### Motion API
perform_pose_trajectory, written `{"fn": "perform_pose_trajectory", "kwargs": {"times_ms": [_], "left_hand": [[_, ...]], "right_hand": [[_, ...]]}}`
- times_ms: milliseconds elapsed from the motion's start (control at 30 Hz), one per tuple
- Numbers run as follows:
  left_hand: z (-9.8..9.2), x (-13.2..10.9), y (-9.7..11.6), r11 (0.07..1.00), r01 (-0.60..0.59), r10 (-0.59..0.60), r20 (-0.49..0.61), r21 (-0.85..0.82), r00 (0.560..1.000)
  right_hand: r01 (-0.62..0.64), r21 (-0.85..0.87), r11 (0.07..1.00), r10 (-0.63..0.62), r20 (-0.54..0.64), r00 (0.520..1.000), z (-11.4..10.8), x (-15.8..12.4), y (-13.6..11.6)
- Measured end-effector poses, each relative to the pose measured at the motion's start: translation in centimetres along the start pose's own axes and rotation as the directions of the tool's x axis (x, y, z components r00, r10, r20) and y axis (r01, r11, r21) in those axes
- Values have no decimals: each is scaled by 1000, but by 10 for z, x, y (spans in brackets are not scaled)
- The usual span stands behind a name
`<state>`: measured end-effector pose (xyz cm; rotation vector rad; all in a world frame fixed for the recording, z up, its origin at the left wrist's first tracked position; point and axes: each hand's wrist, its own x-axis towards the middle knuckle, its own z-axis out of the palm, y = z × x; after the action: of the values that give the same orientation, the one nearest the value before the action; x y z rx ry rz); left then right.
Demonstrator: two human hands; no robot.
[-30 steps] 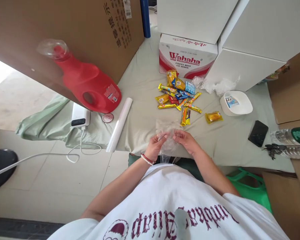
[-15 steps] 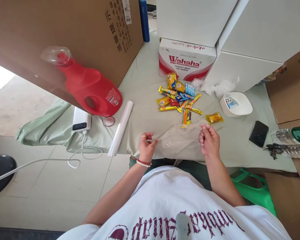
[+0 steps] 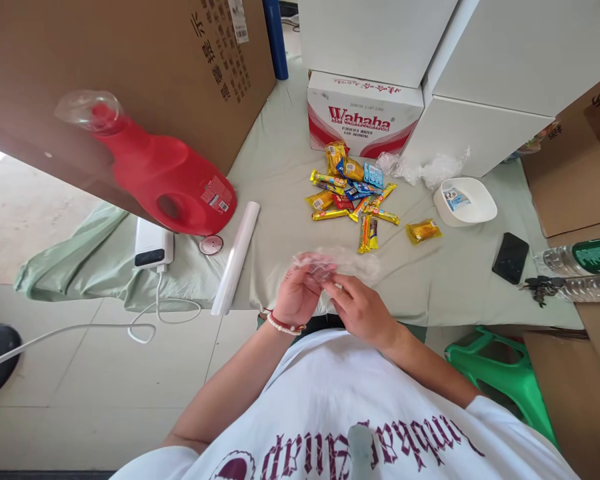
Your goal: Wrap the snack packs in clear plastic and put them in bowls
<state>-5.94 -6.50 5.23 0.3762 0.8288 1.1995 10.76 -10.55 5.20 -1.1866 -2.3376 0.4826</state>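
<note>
Fingers of the left hand (image 3: 297,300) are curled round one crumpled piece of clear plastic film (image 3: 357,263), just over the near edge of the surface (image 3: 290,227); those of the right hand (image 3: 365,308) touch it, though I can't tell whether they pinch. The film's longer run goes sideways, its loose end pointing to the person's right.

Just beyond it lies one heap of wrapped snacks (image 3: 330,215), a dozen or more by my count, overlapping too much to be exact; one yellow packet (image 3: 424,231) sits apart, to the right. Further right I see one white tub (image 3: 473,215), one black phone (image 3: 511,258) and two clear bottles (image 3: 555,261). To the left: one white roll (image 3: 236,259), slanting away, and one red jug (image 3: 175,177), its label too small to read. Behind the heap, one carton (image 3: 363,113) says "Wahaha", "PURIFIED WATER FOR DRINKING"; the large brown box (image 3: 130,53) carries Chinese characters.
</note>
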Motion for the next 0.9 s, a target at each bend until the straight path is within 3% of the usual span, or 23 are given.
{"fn": "perform_pose_trajectory", "kwargs": {"times_ms": [100, 167, 233, 333, 400, 433, 533, 600, 633, 700, 800, 900], "left_hand": [[-29, 10, 3, 997, 58, -62, -98, -41, 993], [-51, 12, -1, 994, 105, -92, -244, 42, 966], [-72, 7, -8, 976, 120, -40, -388, 183, 921], [-98, -8, -18, 875, 19, 218, -428, 484, 877], [-110, -19, -20, 674, -47, 440, -350, 738, 827], [-113, -23, -18, 530, -57, 537, -283, 846, 794], [-112, -30, -2, 94, -89, 671, 3, 992, 741], [-105, -26, 14, -98, -163, 642, 187, 982, 743], [-101, -22, 21, -151, -214, 599, 261, 965, 757], [-91, -8, 32, -186, -318, 466, 369, 930, 804], [-79, 18, 33, -185, -411, 239, 447, 892, 862], [-76, 37, 16, -194, -419, 127, 446, 887, 886]], "right_hand": [[-66, 92, 994, 61, 52, 997, -4, -23, 17], [-162, 162, 974, 149, 87, 985, -4, -36, 32], [-316, 231, 920, 304, 84, 949, -1, -46, 48], [-570, 447, 689, 581, 128, 804, 6, -51, 68], [-628, 566, 534, 679, 156, 717, 10, -48, 77], [-616, 591, 520, 700, 118, 704, 10, -45, 79], [-489, 530, 693, 638, -134, 758, 7, -28, 79], [-365, 444, 818, 493, -215, 843, 4, -14, 77], [-298, 407, 864, 399, -191, 897, 3, -7, 76], [-169, 336, 926, 196, -48, 979, 5, 6, 76], [-35, 202, 979, 0, 168, 986, 10, 15, 78], [33, 82, 996, -44, 133, 990, 7, 3, 78]]}}
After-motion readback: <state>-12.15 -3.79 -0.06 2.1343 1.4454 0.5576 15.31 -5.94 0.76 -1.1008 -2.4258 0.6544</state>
